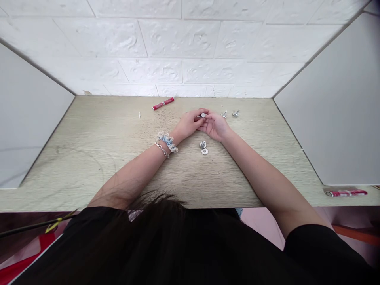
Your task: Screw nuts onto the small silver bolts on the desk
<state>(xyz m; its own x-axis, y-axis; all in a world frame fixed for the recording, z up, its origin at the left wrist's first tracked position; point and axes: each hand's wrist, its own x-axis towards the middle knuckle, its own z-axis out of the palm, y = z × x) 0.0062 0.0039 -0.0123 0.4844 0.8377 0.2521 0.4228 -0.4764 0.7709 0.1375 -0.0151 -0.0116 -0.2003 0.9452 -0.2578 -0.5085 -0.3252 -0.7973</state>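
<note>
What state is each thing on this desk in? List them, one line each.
Left hand: fingers pinched on the small metal piece.
Right hand: fingertips on the same piece.
Small metal piece: held between both hands, above the desk.
Bolt: loose on the desk.
Washer: lying flat.
Two bolts: loose, untouched.
Red tube: lying on its side.

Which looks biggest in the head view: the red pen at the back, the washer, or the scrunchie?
1. Scrunchie and red pen: they look about alike, and the pen lies farther from the camera, so I won't rank them.
2. Washer, clearly smallest.
</note>
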